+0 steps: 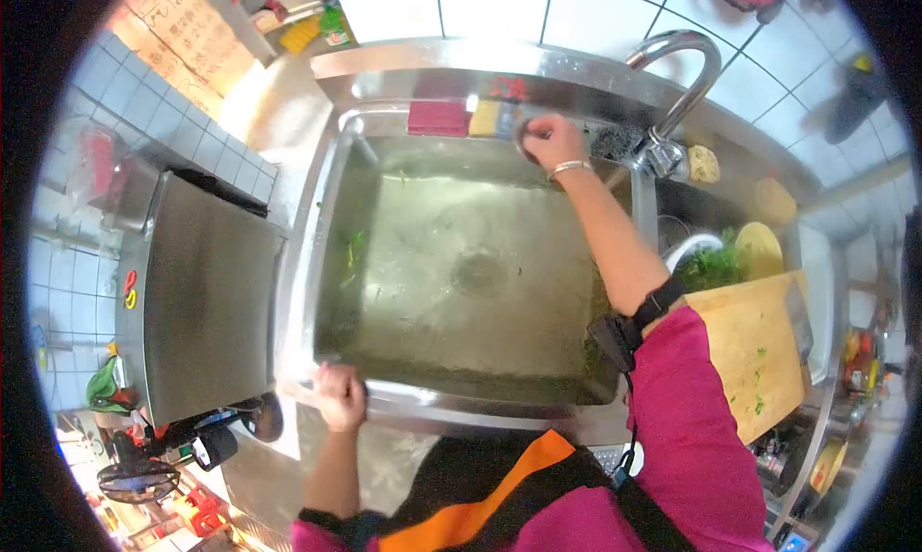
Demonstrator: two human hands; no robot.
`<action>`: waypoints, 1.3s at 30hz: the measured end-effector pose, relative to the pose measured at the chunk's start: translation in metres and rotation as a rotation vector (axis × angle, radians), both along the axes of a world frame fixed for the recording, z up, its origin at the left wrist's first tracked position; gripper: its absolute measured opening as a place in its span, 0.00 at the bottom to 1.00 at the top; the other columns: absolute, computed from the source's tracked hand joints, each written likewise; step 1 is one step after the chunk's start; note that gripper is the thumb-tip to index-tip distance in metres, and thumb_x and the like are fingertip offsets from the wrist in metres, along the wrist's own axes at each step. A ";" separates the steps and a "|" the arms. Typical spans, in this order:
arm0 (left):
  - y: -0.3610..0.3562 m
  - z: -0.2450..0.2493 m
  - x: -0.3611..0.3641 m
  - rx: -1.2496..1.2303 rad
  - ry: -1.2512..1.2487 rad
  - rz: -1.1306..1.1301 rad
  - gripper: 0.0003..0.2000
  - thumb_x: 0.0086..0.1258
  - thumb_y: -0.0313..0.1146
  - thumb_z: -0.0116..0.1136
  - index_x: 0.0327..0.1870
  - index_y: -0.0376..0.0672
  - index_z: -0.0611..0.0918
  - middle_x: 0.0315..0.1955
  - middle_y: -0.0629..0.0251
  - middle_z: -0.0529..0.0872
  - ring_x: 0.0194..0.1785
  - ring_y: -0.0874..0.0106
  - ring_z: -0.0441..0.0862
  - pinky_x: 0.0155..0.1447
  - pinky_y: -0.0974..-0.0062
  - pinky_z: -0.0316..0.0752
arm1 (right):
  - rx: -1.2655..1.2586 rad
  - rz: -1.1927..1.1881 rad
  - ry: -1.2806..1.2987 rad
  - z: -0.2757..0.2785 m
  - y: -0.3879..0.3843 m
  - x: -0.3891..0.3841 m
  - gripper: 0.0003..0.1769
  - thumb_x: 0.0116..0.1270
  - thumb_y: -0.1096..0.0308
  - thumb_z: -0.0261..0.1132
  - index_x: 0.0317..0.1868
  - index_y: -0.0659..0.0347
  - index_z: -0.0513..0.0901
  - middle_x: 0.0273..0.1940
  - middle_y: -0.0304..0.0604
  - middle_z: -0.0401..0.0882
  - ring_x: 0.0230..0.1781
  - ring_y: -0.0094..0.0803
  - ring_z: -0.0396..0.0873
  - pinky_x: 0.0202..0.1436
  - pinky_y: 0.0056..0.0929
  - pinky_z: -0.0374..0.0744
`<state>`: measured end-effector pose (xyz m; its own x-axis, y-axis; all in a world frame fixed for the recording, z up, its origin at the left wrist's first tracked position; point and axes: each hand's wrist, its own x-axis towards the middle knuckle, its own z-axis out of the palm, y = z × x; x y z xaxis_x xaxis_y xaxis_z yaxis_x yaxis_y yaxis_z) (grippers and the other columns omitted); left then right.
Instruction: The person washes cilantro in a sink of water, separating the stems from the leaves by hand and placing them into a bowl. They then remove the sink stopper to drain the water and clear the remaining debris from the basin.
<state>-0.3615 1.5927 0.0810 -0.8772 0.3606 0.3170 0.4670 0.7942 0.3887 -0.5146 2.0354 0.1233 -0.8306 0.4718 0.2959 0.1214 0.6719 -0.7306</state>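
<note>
A steel sink [305, 293] holds cloudy water with bits of green leaf floating in it. My right hand [555, 141] reaches over the sink's back ledge. Its fingers are closed around a small dark grey thing at the fingertips, too blurred to name. Just left of those fingers lie a yellow-and-grey sponge [485, 118] and a dark red folded cloth [438, 118]. My left hand [341, 396] is curled into a fist at the front left corner of the sink rim. What lies inside that fist, if anything, is hidden.
The tap [687, 101] rises behind the sink's right corner. To the right are a wooden cutting board [754, 346] with green scraps and a bunch of green herbs [709, 267]. A steel-topped cabinet [213, 298] stands on the left, with a black fan [139, 477] below it.
</note>
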 end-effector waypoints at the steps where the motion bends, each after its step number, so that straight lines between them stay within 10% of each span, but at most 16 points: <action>1: 0.000 0.001 0.002 0.012 -0.016 -0.001 0.03 0.50 0.24 0.47 0.24 0.41 0.75 0.25 0.63 0.77 0.33 0.65 0.75 0.54 0.63 0.59 | 0.292 -0.073 -0.035 0.008 0.002 -0.005 0.10 0.39 0.66 0.61 0.26 0.56 0.80 0.29 0.48 0.77 0.29 0.40 0.76 0.35 0.32 0.75; 15: 0.008 0.008 0.000 0.073 -0.022 0.031 0.02 0.46 0.24 0.49 0.21 0.41 0.75 0.23 0.64 0.77 0.32 0.66 0.75 0.52 0.64 0.61 | 0.477 -0.050 -0.210 -0.005 0.062 -0.009 0.10 0.49 0.67 0.56 0.32 0.58 0.79 0.35 0.47 0.76 0.38 0.43 0.73 0.43 0.34 0.72; 17: 0.008 0.006 0.000 0.070 -0.028 0.034 0.03 0.47 0.25 0.49 0.22 0.41 0.75 0.23 0.64 0.77 0.32 0.66 0.75 0.53 0.65 0.61 | 0.540 0.032 0.246 0.009 0.030 -0.013 0.09 0.51 0.69 0.55 0.33 0.58 0.78 0.35 0.47 0.76 0.38 0.42 0.73 0.43 0.34 0.71; 22: 0.008 0.010 0.001 0.048 -0.041 0.030 0.03 0.47 0.24 0.48 0.22 0.41 0.75 0.24 0.65 0.77 0.32 0.66 0.75 0.53 0.65 0.60 | 0.255 0.532 0.226 -0.008 -0.085 -0.059 0.13 0.53 0.66 0.55 0.39 0.60 0.76 0.40 0.47 0.74 0.44 0.41 0.70 0.49 0.34 0.68; 29: 0.003 0.002 0.001 0.051 -0.007 -0.006 0.05 0.45 0.24 0.49 0.23 0.42 0.75 0.23 0.64 0.77 0.31 0.66 0.75 0.52 0.63 0.61 | 0.462 0.447 -0.271 -0.032 -0.179 -0.153 0.26 0.54 0.59 0.54 0.50 0.68 0.65 0.51 0.56 0.64 0.54 0.44 0.61 0.57 0.34 0.61; 33: 0.004 0.006 0.000 0.068 -0.044 -0.030 0.06 0.45 0.23 0.46 0.24 0.42 0.75 0.24 0.65 0.77 0.31 0.66 0.75 0.53 0.63 0.60 | 0.792 0.194 -0.061 -0.089 -0.199 -0.121 0.28 0.55 0.66 0.49 0.56 0.67 0.57 0.58 0.52 0.54 0.62 0.42 0.49 0.59 0.38 0.57; 35: 0.003 0.003 0.000 0.048 -0.025 -0.001 0.06 0.45 0.23 0.46 0.24 0.42 0.74 0.24 0.64 0.77 0.31 0.66 0.75 0.53 0.64 0.60 | 0.491 0.379 -0.168 -0.111 -0.191 -0.070 0.24 0.57 0.67 0.43 0.56 0.63 0.60 0.58 0.52 0.54 0.61 0.44 0.50 0.61 0.41 0.52; 39: 0.003 0.004 0.000 0.031 -0.012 -0.015 0.05 0.46 0.23 0.47 0.24 0.42 0.75 0.24 0.64 0.77 0.31 0.66 0.75 0.53 0.65 0.60 | 0.442 0.434 -0.951 -0.108 -0.157 0.017 0.28 0.51 0.71 0.51 0.56 0.60 0.60 0.60 0.47 0.52 0.61 0.42 0.51 0.60 0.41 0.54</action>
<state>-0.3616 1.5956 0.0849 -0.8755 0.3640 0.3178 0.4741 0.7746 0.4187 -0.4979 1.8780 0.0157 -0.8754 0.1003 -0.4729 0.1946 0.9686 -0.1548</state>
